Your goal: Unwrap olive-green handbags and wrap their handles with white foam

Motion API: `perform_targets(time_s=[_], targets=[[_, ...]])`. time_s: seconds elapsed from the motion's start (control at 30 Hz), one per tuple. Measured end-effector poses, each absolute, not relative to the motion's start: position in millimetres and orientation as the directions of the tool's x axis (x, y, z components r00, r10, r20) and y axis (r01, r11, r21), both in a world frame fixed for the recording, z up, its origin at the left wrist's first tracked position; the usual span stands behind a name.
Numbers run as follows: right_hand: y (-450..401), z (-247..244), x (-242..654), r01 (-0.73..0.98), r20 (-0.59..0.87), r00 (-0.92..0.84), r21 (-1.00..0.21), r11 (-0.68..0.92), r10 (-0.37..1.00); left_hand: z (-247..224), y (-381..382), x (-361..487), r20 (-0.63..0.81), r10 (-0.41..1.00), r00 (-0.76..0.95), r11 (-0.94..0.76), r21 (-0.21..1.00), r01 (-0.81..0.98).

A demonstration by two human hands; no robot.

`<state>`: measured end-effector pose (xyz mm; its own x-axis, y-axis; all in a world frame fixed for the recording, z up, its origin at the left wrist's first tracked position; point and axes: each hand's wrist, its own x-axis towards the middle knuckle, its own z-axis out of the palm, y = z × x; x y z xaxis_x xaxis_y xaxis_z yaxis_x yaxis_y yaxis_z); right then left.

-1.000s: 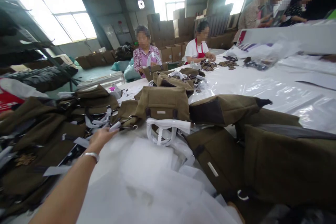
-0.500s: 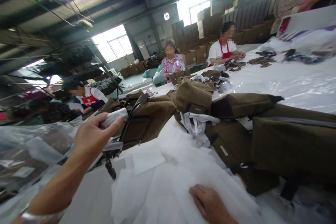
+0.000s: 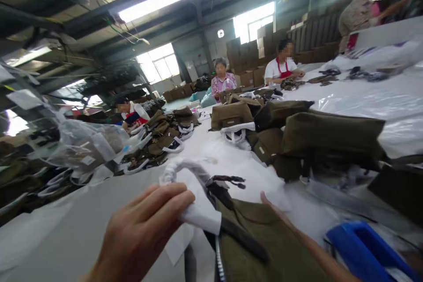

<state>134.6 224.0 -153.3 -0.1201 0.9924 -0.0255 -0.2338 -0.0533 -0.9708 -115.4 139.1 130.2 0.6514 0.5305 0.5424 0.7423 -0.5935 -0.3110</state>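
My left hand (image 3: 148, 224) is closed round the white-wrapped handle (image 3: 201, 216) of an olive-brown bag (image 3: 261, 238) in the lower middle. The bag has dark straps and a zipper along its near left edge. Along the bag's right side runs my right hand (image 3: 280, 216), mostly hidden behind the fabric; its fingers are too covered and blurred to read. White tissue sheets (image 3: 228, 158) lie on the table beyond the bag.
More olive bags (image 3: 330, 134) are heaped at the right, others (image 3: 158, 132) at the left beside a clear plastic bag (image 3: 89, 145). A blue object (image 3: 366, 246) sits at the lower right. Several people (image 3: 224, 80) work across the white table (image 3: 346, 97).
The view has shifted, showing more of the left side. The bag held by its wrapped handle has come nearer, in front of me. My right hand has left the tissue sheets and is beside the bag.
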Motion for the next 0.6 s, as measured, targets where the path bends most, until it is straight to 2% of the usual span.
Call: perform_targets(time_s=[0.1, 0.17, 0.2, 0.27, 0.37, 0.47, 0.6], targets=[[158.4, -153.6, 160.4, -0.459, -0.244, -0.3, -0.81, -0.364, 0.922, 111.9, 98.7, -109.2, 0.52, 0.522, 0.676, -0.578, -0.367, 0.729], [118.4, -156.7, 171.3, -0.531, -0.281, -0.412, -0.698, -0.48, 0.866, 97.9, 74.5, -104.1, 0.469, 0.521, 0.713, -0.581, -0.417, 0.699], [99.9, -159.1, 175.2, -0.554, -0.261, -0.425, -0.683, -0.477, 0.867, 90.7, 63.2, -100.6, 0.444, 0.517, 0.732, -0.582, -0.445, 0.681], [66.7, -165.7, 181.2, -0.553, -0.184, -0.338, -0.754, -0.353, 0.923, 76.7, 42.2, -91.9, 0.392, 0.523, 0.757, -0.59, -0.474, 0.653], [27.8, -177.0, 190.4, -0.427, -0.066, -0.168, -0.895, -0.133, 0.984, 59.9, 14.7, -77.7, 0.309, 0.589, 0.746, -0.599, -0.452, 0.661], [6.4, -183.4, 204.2, -0.301, -0.034, -0.103, -0.952, -0.064, 0.994, 53.5, -10.1, -65.3, 0.262, 0.654, 0.71, -0.568, -0.449, 0.69], [-1.4, -173.3, 226.9, -0.159, 0.017, 0.035, -0.987, 0.022, 0.999, 59.2, -41.3, -49.5, 0.29, 0.653, 0.699, -0.55, -0.453, 0.702]])
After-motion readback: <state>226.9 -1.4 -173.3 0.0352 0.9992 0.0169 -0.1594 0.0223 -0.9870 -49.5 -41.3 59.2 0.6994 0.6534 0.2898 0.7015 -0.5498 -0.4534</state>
